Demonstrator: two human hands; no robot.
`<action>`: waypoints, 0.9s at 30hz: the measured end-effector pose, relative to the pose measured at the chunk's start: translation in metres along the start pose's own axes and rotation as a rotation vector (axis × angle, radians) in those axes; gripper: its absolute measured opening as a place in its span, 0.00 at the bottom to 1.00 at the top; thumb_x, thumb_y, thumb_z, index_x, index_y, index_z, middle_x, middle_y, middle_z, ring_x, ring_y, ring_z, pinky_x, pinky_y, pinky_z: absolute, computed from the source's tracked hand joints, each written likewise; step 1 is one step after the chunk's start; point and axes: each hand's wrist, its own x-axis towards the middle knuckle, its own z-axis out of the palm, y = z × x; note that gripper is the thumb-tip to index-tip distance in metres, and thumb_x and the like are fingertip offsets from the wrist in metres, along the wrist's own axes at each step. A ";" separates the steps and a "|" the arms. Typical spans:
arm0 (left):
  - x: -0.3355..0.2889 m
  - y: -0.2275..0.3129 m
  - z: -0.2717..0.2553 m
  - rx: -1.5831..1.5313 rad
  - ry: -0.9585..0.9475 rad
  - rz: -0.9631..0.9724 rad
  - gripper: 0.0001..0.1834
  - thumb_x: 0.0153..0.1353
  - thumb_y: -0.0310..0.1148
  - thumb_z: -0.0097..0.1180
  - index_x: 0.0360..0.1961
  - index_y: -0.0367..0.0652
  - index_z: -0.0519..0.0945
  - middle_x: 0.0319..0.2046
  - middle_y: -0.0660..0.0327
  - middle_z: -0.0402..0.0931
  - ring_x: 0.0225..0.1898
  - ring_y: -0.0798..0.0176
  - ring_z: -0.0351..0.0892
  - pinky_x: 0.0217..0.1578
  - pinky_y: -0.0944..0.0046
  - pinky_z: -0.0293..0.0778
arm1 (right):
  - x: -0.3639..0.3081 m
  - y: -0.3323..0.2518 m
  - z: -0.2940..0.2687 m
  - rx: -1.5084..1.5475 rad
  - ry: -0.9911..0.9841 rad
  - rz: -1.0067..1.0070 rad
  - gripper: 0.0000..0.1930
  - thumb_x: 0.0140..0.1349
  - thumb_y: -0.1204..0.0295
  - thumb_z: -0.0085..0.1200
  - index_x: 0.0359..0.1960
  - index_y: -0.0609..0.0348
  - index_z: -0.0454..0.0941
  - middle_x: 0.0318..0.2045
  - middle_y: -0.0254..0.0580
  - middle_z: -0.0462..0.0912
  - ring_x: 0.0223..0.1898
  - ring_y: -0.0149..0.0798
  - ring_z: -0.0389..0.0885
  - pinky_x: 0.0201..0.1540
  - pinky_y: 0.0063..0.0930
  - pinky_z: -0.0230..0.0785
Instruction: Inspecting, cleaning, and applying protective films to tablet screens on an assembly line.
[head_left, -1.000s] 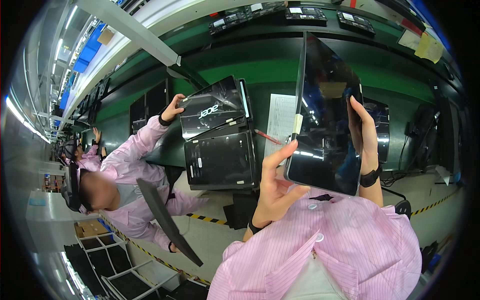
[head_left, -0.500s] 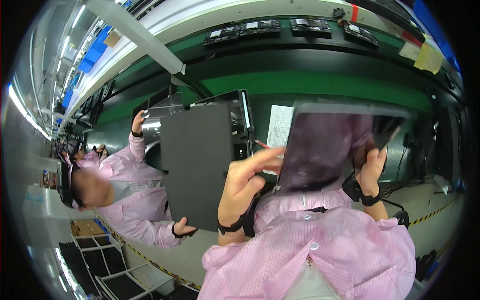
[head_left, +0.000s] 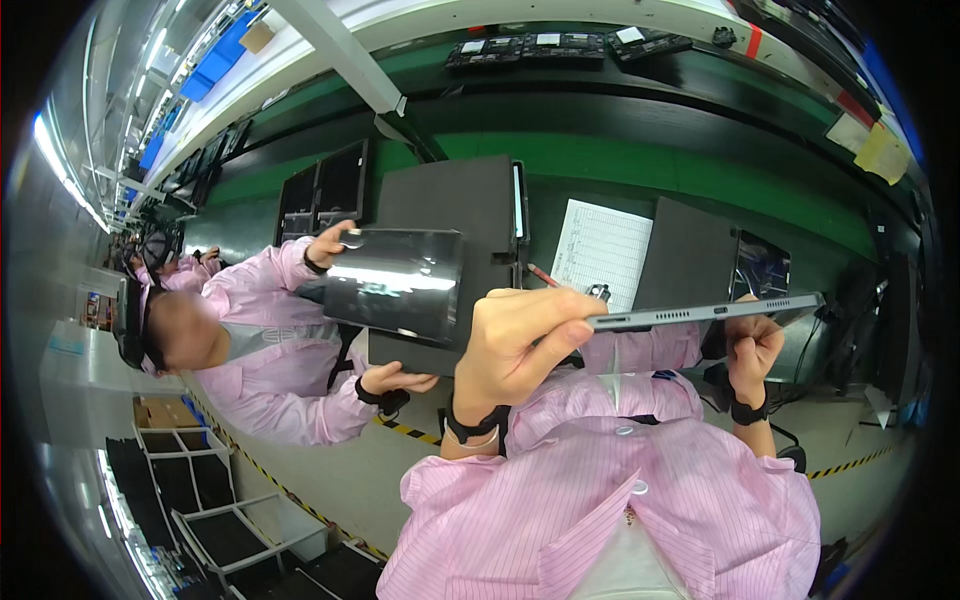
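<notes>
A thin grey tablet (head_left: 705,311) is turned edge-on in front of me, its narrow side with speaker holes and a port facing up. My left hand (head_left: 515,345) pinches its left end between thumb and fingers. Near the right end, my right hand (head_left: 755,350) is closed on the tablet with curled fingers, partly hidden by the edge. Beyond the tablet, a printed sheet (head_left: 600,245) lies on the green bench, with a red pen (head_left: 542,274) at its left. A dark grey flat pad (head_left: 685,255) and a glossy dark panel (head_left: 762,262) lie to its right.
At my left a co-worker in pink holds a glossy dark panel (head_left: 395,285) over dark trays (head_left: 440,195). Several dark devices (head_left: 525,48) line the far shelf. A metal post (head_left: 345,60) rises at far left. Cables (head_left: 800,350) hang at right.
The tablet has tilted from showing its dark, reflective screen to edge-on, still between both hands. The co-worker's large grey pad has moved away from the front, and a glossy panel is now held there.
</notes>
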 end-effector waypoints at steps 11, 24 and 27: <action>-0.006 0.016 0.043 -0.161 -0.117 0.258 0.14 0.54 0.36 0.58 0.18 0.38 0.75 0.15 0.61 0.71 0.16 0.62 0.72 0.14 0.67 0.65 | 0.033 -0.007 0.027 0.121 -0.005 0.228 0.10 0.63 0.68 0.43 0.39 0.63 0.66 0.25 0.35 0.70 0.25 0.24 0.67 0.25 0.16 0.58; -0.003 -0.006 0.089 -0.245 0.087 -0.582 0.17 0.66 0.27 0.40 0.19 0.36 0.68 0.11 0.66 0.65 0.13 0.78 0.59 0.15 0.76 0.54 | 0.084 0.007 0.063 1.198 -0.347 0.172 0.31 0.71 0.62 0.11 0.11 0.49 0.62 0.08 0.35 0.66 0.13 0.35 0.63 0.25 0.23 0.61; -0.001 -0.005 0.087 -0.228 0.176 -0.563 0.17 0.66 0.27 0.40 0.18 0.36 0.67 0.12 0.66 0.64 0.13 0.78 0.58 0.15 0.77 0.53 | 0.084 -0.001 0.069 1.306 -0.397 0.152 0.31 0.71 0.62 0.11 0.12 0.49 0.63 0.09 0.36 0.67 0.13 0.35 0.63 0.25 0.24 0.61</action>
